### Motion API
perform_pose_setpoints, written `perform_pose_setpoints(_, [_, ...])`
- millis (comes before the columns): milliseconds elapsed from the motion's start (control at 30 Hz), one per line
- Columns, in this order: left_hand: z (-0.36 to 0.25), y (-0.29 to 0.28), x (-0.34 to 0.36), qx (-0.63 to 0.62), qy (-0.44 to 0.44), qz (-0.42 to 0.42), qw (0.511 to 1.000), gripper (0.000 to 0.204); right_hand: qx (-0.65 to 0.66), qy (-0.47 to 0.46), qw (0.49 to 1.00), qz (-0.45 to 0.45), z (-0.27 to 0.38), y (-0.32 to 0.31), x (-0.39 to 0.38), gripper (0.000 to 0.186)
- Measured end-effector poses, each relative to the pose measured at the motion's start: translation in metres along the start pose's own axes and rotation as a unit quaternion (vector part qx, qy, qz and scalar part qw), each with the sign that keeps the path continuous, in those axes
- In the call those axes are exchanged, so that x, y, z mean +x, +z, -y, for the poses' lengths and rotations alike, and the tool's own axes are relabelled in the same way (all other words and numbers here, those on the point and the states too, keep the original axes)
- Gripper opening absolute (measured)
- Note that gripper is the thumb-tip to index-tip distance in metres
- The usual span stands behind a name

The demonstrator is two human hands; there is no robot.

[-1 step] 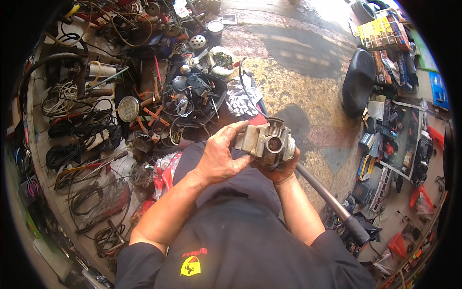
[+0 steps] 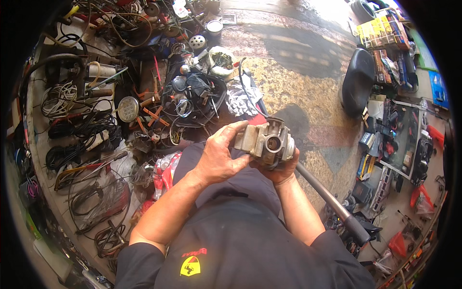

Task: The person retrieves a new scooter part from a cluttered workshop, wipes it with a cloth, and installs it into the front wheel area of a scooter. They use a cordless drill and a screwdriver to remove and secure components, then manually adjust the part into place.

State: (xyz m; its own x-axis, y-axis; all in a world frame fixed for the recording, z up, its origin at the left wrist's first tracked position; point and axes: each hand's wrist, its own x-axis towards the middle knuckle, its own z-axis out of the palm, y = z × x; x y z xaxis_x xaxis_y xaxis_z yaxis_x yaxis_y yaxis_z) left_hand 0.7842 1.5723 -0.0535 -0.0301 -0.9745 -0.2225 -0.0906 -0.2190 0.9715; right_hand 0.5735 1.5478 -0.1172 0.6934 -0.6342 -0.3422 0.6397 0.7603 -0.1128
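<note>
A worn grey metal carburetor (image 2: 273, 143) is held up before my body, its round bore turned toward me and a coiled spring above the bore. My left hand (image 2: 219, 153) grips the boxy left end, with the fingers over its far side and the thumb along the near side. From below and the right, my right hand (image 2: 284, 171) is closed round the carburetor; most of its fingers are hidden behind the metal. A dark hose (image 2: 246, 89) runs in the background just beyond the carburetor.
To my left lie heaped cables (image 2: 82, 130), a round lamp (image 2: 128, 109) and plastic bags. A black tub (image 2: 219, 98) of parts stands ahead, beside a white cloth (image 2: 240, 98). On the right are a metal bar (image 2: 327, 195), a black seat (image 2: 358, 82) and a glass-topped case (image 2: 402, 139).
</note>
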Motion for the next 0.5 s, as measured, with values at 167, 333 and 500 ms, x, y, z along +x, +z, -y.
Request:
perform_pose_setpoints(167, [0.004, 0.002, 0.001, 0.014, 0.005, 0.005, 1.000, 0.069, 0.044, 0.002, 0.999, -0.001, -0.002, -0.005, -0.005, 0.083])
perform_pose_setpoints(333, [0.003, 0.003, 0.004, -0.017, -0.021, 0.022, 0.999, 0.068, 0.024, 0.005, 1.000, 0.005, 0.001, -0.003, -0.008, 0.093])
perform_pose_setpoints(500, [-0.001, -0.004, 0.007, -0.091, -0.057, 0.073, 0.992, 0.089, 0.018, 0.024, 0.998, 0.063, 0.011, 0.008, -0.001, 0.088])
